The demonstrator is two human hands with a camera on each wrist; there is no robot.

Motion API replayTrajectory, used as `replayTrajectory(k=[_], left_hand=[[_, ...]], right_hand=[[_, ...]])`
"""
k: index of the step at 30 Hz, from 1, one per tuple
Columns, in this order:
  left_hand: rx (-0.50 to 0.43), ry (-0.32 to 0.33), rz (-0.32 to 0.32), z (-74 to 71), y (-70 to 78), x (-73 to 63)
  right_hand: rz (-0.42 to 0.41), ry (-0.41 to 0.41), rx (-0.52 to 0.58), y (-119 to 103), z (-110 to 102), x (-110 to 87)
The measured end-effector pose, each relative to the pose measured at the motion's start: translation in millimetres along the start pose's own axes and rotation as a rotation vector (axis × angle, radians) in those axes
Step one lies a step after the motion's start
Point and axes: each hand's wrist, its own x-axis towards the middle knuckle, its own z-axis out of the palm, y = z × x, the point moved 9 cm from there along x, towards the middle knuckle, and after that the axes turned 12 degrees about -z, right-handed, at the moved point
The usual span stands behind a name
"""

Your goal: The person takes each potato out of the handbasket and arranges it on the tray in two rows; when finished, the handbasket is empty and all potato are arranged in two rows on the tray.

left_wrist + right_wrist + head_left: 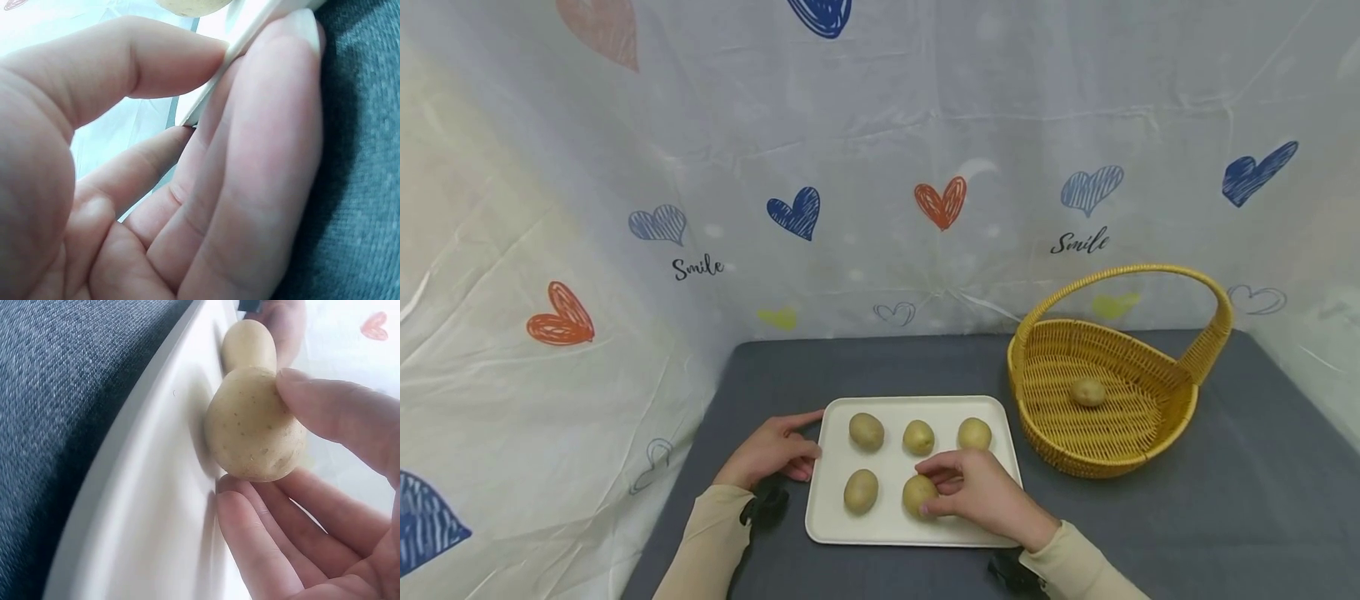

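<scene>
A white tray carries several potatoes, set in two rows. My left hand holds the tray's left edge; in the left wrist view the thumb lies on the rim and fingers reach beneath it. Over the tray's front right, my right hand grips the front-row middle potato between thumb and fingers. In the right wrist view this potato sits at the tray surface, partly covering another potato behind it. Whether it is lifted at all I cannot tell.
A yellow wicker basket with a tall arched handle stands right of the tray, one potato inside. A dark grey cloth covers the table. Behind hangs a pale curtain printed with hearts.
</scene>
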Motion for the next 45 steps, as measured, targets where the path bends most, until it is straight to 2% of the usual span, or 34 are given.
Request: replayTrajectory(k=[12, 22, 28, 31, 34, 40, 45], left_hand=[[-0.007, -0.004, -0.007, -0.5, 2.0, -0.9], [0.0, -0.019, 0.011, -1.0, 1.2, -0.1], [-0.009, -0.014, 0.01, -1.2, 0.3, 0.1], [-0.015, -0.021, 0.005, 0.4, -1.0, 0.4], [-0.009, -0.022, 0.002, 1.6, -1.0, 1.7], [-0.003, -0.015, 0.006, 0.2, 0.6, 1.2], [0.004, -0.014, 0.014, 0.7, -0.1, 3.0]], right_hand=[[0.011, -0.014, -0.005, -1.1, 0.0, 0.5], [0.01, -0.026, -0.035, -1.4, -2.5, 1.8], [-0.001, -0.023, -0.051, -10.4, -16.8, -3.6], [0.006, -0.015, -0.06, -14.7, -36.4, -12.2], [0.025, -0.008, -0.092, -19.3, -65.1, -24.0], [0.059, 0.022, -0.261, -35.5, -141.5, -48.5], [0.145, 0.061, -0.429, -35.1, -207.0, -60.0]])
